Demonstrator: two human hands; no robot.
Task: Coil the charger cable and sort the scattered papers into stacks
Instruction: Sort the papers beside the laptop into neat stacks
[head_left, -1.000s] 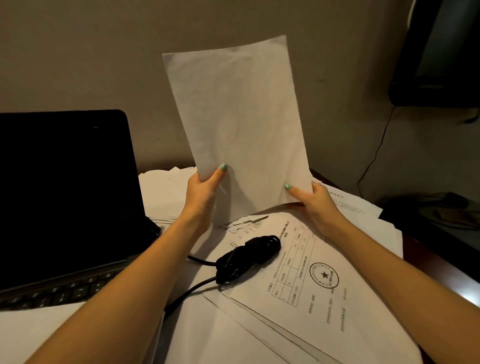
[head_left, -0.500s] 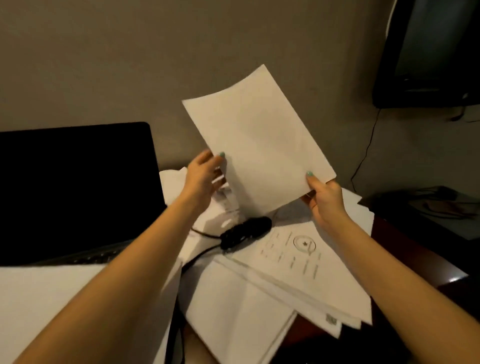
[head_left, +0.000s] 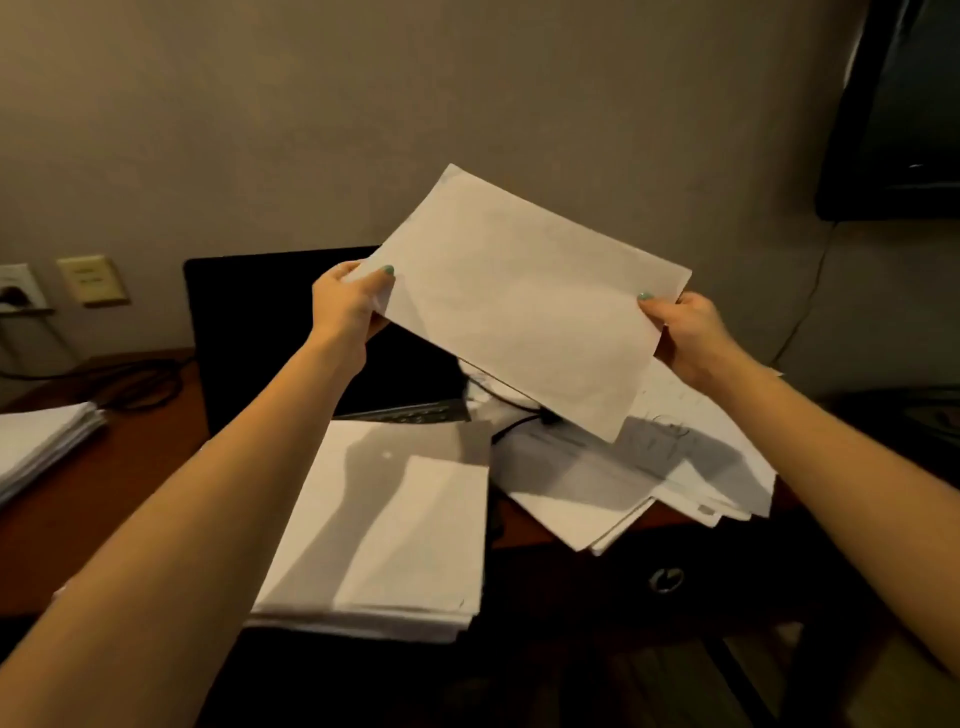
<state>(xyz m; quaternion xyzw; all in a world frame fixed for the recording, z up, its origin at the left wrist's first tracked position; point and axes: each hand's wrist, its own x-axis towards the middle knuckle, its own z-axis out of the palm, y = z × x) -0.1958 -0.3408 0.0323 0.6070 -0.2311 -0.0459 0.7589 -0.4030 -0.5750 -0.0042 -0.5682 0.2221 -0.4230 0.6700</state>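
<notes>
I hold a blank white sheet (head_left: 524, 306) up in the air over the desk, tilted down to the right. My left hand (head_left: 350, 304) pinches its left edge and my right hand (head_left: 685, 332) pinches its right edge. Below the sheet, a short piece of the black charger cable (head_left: 511, 423) shows on the desk; the rest of it is hidden behind the sheet. Loose printed papers (head_left: 675, 467) lie spread at the right. A squared stack of white papers (head_left: 384, 525) sits in front of me. Another paper stack (head_left: 41, 441) lies at the far left.
A black laptop (head_left: 249, 338) stands open at the back of the brown desk (head_left: 104, 488). Wall outlets (head_left: 93, 279) and dark cords are at the back left. A dark screen (head_left: 904, 114) hangs at the upper right, with a thin wire running down the wall.
The sheet has swung from upright to lying more sideways, and my hands have spread to its two ends. The view has pulled back, showing more of the desk and the stacks.
</notes>
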